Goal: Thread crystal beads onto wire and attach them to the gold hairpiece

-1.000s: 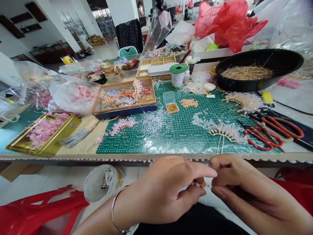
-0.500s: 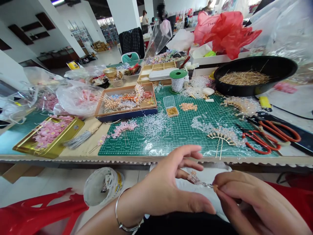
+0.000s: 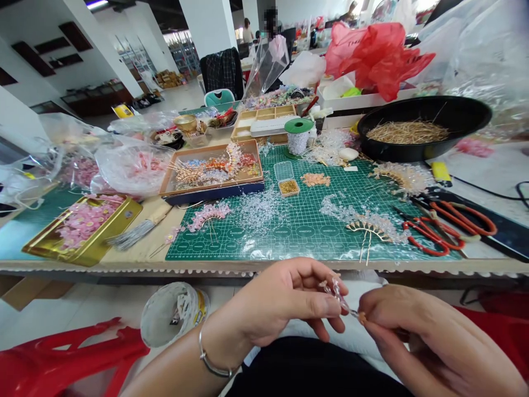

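Over my lap, a small sprig of clear beads on twisted wire (image 3: 344,302) stretches between my two hands. My left hand (image 3: 295,300) has its thumb and fingers closed about the beaded part, whose clear tips poke up past the thumb. A small peach-orange piece (image 3: 362,317) at the wire's other end is pinched between the thumb and fingers of my right hand (image 3: 417,328). On the green cutting mat (image 3: 306,242) beyond them lie a gold hair comb with clear beads (image 3: 367,229), loose clear beads (image 3: 260,212) and peach petals (image 3: 316,180).
Red-handled pliers (image 3: 433,237) and scissors (image 3: 465,215) lie at the right, below a black basin (image 3: 471,118) of gold pins. At left are a gold tin (image 3: 97,251) of pink flowers and a box (image 3: 206,196) of hair ornaments. A bucket (image 3: 155,322) stands on the floor.
My left hand has closed from an open, spread pose onto the beaded part of the sprig. My right hand keeps its pinch on the orange end.
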Motion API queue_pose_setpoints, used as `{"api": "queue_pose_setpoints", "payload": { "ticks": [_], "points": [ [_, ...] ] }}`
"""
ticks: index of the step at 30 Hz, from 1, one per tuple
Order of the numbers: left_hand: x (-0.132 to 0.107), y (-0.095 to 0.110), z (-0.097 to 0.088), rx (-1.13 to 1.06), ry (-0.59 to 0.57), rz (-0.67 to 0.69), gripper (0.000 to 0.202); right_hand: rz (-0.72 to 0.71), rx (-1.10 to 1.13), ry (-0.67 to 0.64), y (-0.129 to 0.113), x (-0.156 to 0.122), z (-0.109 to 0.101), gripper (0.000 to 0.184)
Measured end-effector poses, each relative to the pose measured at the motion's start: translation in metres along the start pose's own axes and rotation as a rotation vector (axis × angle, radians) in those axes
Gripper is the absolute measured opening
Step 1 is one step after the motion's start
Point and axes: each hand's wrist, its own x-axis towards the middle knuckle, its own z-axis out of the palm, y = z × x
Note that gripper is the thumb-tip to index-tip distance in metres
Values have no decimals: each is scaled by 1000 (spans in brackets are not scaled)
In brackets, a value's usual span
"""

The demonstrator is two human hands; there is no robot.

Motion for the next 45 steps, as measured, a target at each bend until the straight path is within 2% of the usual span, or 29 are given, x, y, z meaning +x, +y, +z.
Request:
{"api": "queue_pose_setpoints", "payload": {
  "ticks": [4, 9, 12, 16, 19, 28, 36, 45],
  "points": [
    [-1, 2, -1, -9, -5, 0, 28, 94, 87, -56, -2, 7, -3, 8],
    [1, 0, -3, 2, -23, -15, 33, 124, 63, -70, -2, 7, -4, 9],
    [2, -4, -3, -37, -23, 14, 39, 91, 10, -32, -1, 3, -2, 10],
    [3, -8, -3, -79, 12, 8, 24, 22, -130, 29, 0, -4, 1, 14],
    [3, -9, -2, -108, 7, -21, 23, -37, -227, 69, 1, -8, 1, 14],
    [5, -14, 1, -146, 6, -72, 23, -117, -249, 124, 1, -9, 0, 19],
    [6, -14, -2, -159, -24, -99, 27, 54, -55, -94, -1, 4, -14, 11],
    [6, -16, -2, -155, -37, -102, 27, 103, 27, -133, 1, 1, -18, 7]
  ]
}}
